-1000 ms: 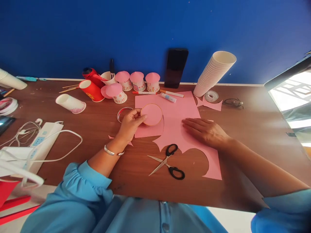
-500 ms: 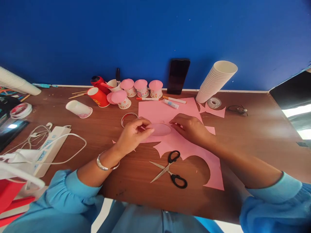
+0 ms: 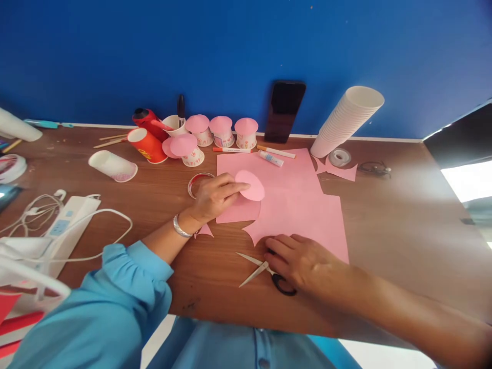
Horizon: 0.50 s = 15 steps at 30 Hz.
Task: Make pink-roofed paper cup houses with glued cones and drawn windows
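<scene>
A small pink paper circle (image 3: 253, 187) is pinched at its left edge by my left hand (image 3: 219, 196), whose index finger lies on top of it. The circle is tilted above a pink paper sheet (image 3: 284, 179). Lower down, my right hand (image 3: 300, 259) has its fingers curled over the black-handled scissors (image 3: 283, 285), covering the upper handle loop. The scissors lie flat with the blades spread, pointing left. Under my right hand is a second pink sheet (image 3: 319, 220) with curved cutouts, partly hidden.
Several decorated paper cups with pink paper tops (image 3: 221, 133) stand along the wall. Around them are a red cup (image 3: 148, 146), a glue stick (image 3: 271, 158), markers, a tape ring (image 3: 198, 184) and a leaning phone (image 3: 284, 113). A tall cup stack (image 3: 346, 123) stands right; a power strip (image 3: 73, 220) lies left.
My right hand has left the pink circle and come down onto the scissors' handle. My left hand keeps the circle, now tilted up and turned.
</scene>
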Tool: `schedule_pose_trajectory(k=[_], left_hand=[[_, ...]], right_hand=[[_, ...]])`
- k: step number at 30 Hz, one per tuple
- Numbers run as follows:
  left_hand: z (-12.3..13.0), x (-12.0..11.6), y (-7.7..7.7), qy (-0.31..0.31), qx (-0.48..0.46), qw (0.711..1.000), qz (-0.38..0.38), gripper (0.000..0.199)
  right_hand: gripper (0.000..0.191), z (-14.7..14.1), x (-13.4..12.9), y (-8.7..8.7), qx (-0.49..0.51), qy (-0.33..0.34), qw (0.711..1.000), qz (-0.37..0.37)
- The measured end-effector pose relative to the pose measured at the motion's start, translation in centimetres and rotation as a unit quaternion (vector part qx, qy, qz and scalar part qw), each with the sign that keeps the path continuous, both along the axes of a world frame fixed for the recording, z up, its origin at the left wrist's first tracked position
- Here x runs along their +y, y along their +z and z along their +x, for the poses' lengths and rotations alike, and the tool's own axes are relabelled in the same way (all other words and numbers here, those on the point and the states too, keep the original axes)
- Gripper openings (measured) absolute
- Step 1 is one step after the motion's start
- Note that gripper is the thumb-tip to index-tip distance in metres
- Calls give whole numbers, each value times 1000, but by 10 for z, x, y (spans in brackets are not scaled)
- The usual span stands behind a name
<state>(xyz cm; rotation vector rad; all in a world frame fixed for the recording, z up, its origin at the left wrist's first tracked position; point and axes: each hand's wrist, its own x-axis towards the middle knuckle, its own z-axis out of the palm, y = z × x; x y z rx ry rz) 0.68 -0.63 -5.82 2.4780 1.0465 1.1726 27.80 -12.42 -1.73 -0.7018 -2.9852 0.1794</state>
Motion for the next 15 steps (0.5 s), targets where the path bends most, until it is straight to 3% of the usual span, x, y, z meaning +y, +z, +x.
schedule_pose_trajectory(k=[4, 7, 12, 15], left_hand=[[-4, 2, -8, 0, 43, 997, -60, 37], [-6, -2, -5, 43, -7, 988, -149, 45], [0, -1, 2, 61, -155, 925, -341, 47], [8, 6, 4, 82, -210, 887, -404, 55]], right_hand=[[23, 0, -16, -4, 17, -12, 999, 31], [33, 3, -19, 1, 18, -16, 1000, 17], [44, 10, -24, 9, -5, -27, 1000, -10], [44, 12, -27, 9, -15, -73, 997, 10]])
